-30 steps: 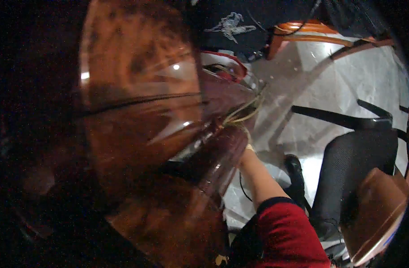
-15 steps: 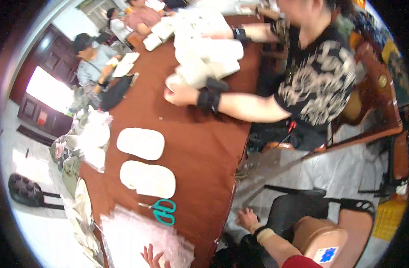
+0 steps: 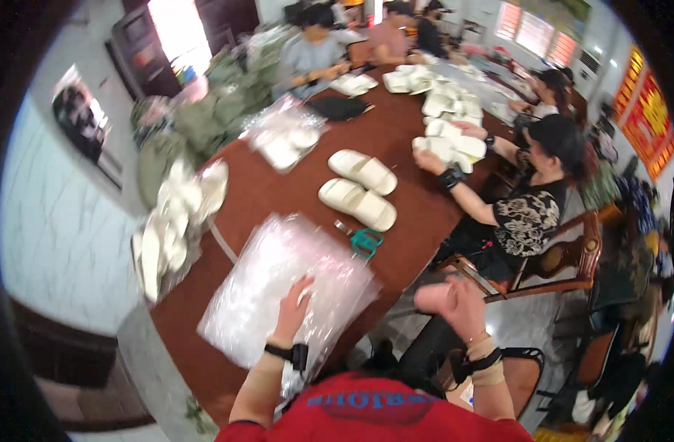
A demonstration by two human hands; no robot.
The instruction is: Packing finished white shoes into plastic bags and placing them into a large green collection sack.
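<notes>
The left hand [image 3: 293, 302] lies flat with fingers spread on a stack of clear plastic bags [image 3: 278, 291] at the lower centre of the frame, pressing on its near right part without gripping any sheet. The right hand [image 3: 455, 298] is raised off the table [image 3: 274, 193] at lower right, blurred and loosely curled; I cannot tell whether it holds anything.

Judging by how things lie, the work is at an early point: no bag is lifted or opened yet, and the pair of cream slippers [image 3: 359, 191] just above the stack in the frame's centre sits bare on the brown table. A pair of teal-handled scissors [image 3: 363, 239] rests between the slippers and the stack. Already wrapped slippers [image 3: 285, 136] lie further up, left of centre.

The stack's long axis runs diagonally, from lower left toward upper right. The two slippers lie side by side, their long axes running from upper left to lower right
</notes>
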